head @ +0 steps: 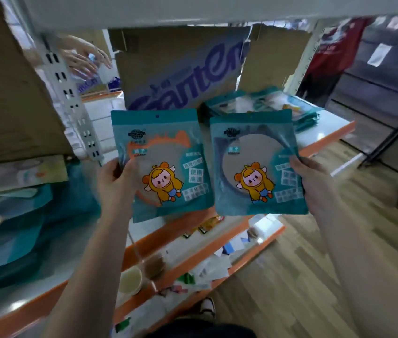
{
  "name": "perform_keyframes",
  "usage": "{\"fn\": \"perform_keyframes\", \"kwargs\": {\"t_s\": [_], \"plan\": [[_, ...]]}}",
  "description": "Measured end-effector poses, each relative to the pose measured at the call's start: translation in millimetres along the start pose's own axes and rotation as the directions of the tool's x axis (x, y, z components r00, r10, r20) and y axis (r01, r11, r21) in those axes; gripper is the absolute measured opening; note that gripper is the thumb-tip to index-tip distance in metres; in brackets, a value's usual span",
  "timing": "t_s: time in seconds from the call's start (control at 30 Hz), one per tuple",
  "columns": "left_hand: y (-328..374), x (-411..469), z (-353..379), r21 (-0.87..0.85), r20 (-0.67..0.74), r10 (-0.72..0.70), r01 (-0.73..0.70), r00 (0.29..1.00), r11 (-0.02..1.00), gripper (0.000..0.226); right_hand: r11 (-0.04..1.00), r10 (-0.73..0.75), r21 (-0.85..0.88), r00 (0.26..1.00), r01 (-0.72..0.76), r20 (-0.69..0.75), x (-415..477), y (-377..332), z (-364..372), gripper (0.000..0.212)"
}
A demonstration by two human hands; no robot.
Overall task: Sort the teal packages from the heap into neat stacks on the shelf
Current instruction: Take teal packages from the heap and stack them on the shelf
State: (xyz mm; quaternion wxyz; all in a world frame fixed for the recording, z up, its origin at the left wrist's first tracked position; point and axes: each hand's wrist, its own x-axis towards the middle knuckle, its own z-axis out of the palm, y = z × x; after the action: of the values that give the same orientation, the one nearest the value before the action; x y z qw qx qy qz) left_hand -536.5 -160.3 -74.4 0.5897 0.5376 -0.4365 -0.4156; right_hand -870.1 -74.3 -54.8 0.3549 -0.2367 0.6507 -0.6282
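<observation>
I hold two teal mirror packages side by side, upright, in front of the shelf point(324, 135). My left hand point(116, 181) grips the left edge of the package with an orange-framed mirror point(163, 164). My right hand point(312, 181) grips the right edge of the package with a grey-blue mirror point(256, 167). Both show a cartoon figure in a yellow hood. Behind them, a loose heap of teal packages point(268, 104) lies on the white shelf with its orange edge. More teal packages point(15, 228) are piled at the left.
A cardboard box with purple lettering point(183, 69) stands at the back of the shelf. Another person's hands point(83, 59) reach in at the upper left. Lower shelves hold a cup point(130, 280) and small items. Wooden floor lies to the right.
</observation>
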Motion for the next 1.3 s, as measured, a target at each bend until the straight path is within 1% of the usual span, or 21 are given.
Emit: {"fn": "perform_keyframes", "kwargs": {"t_s": [0.1,0.17,0.3,0.37,0.47,0.53,0.6,0.67,0.73,0.83,0.93,1.03,1.1,1.17,1.3], "plan": [[-1,20,38,-0.027,0.004,-0.032,0.032,0.999,0.999,0.017,0.998,-0.017,-0.053,1.0,0.018,0.009,51,-15,-7,0.008],[-2,34,60,-0.024,0.016,-0.042,0.043,0.999,0.999,0.017,0.995,-0.02,-0.096,1.0,0.02,0.004,82,-25,-11,0.009],[-7,53,91,0.01,-0.008,-0.045,0.045,0.999,0.999,0.014,0.995,-0.01,-0.099,1.0,0.013,0.026,137,-37,-17,0.011],[-10,60,101,0.003,-0.016,-0.061,0.061,0.998,0.998,0.012,0.991,-0.024,-0.13,0.999,0.027,0.025,161,-42,-16,0.01],[-13,64,110,0.007,-0.063,-0.08,0.081,0.995,0.997,0.009,0.976,-0.061,-0.203,0.995,0.077,0.08,197,-50,-7,0.01],[-15,65,114,0.018,-0.109,-0.095,0.097,0.989,0.995,0.01,0.961,-0.06,-0.261,0.99,0.092,0.127,224,-56,1,0.011],[-15,63,118,0.031,-0.149,-0.105,0.111,0.983,0.993,0.014,0.951,-0.038,-0.295,0.984,0.089,0.177,252,-62,10,0.013],[-14,59,123,0.009,-0.188,-0.117,0.12,0.975,0.993,0.014,0.935,-0.003,-0.344,0.973,0.086,0.233,279,-68,21,0.021],[-13,54,127,-0.012,-0.232,-0.119,0.12,0.965,0.993,0.012,0.919,0.026,-0.382,0.951,0.099,0.309,301,-73,33,0.022],[-15,42,138,-0.038,-0.299,-0.121,0.114,0.946,0.993,0.01,0.84,0.046,-0.509,0.91,0.189,0.412,325,-73,47,0.02],[-19,25,152,-0.083,-0.373,-0.129,0.105,0.919,0.991,0.01,0.713,-0.002,-0.604,0.863,0.356,0.506,345,-70,52,0.031],[-19,7,165,-0.099,-0.42,-0.111,0.076,0.901,0.992,0.01,0.594,-0.006,-0.651,0.812,0.472,0.584,356,-71,53,0.03],[-20,-5,173,-0.099,-0.464,-0.084,0.043,0.882,0.994,0.012,0.554,-0.009,-0.645,0.778,0.526,0.628,358,-70,54,0.032],[-22,-17,178,-0.107,-0.506,-0.082,0.031,0.859,0.994,0.012,0.526,-0.039,-0.633,0.76,0.568,0.649,360,-68,56,0.035],[-23,-39,187,-0.134,-0.553,-0.099,0.029,0.827,0.991,0.009,0.514,-0.113,-0.603,0.744,0.611,0.658,365,-61,56,0.037]]}}
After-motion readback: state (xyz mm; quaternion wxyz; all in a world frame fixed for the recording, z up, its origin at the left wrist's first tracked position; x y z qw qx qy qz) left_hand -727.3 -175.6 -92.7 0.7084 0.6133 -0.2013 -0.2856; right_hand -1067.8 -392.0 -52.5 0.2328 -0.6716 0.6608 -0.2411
